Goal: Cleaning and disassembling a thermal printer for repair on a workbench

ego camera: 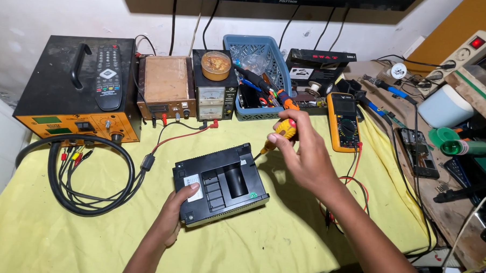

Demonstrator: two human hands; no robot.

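Head view: a black box-shaped device (220,185) lies near the middle of the worktop (304,235), on its yellow cloth. The left hand (173,217) presses against the device's near left corner, fingers spread on the casing, not clamped round it. The right hand (301,152) is closed round a yellow-handled screwdriver (278,136), whose tip sits at the device's far right corner. Judged from this, the tip could slip off the corner and scratch the casing, since the shaft is tilted. The device could slide on the loose cloth, being braced at one corner only. Red leads (355,172) trail near the right forearm and could snag.
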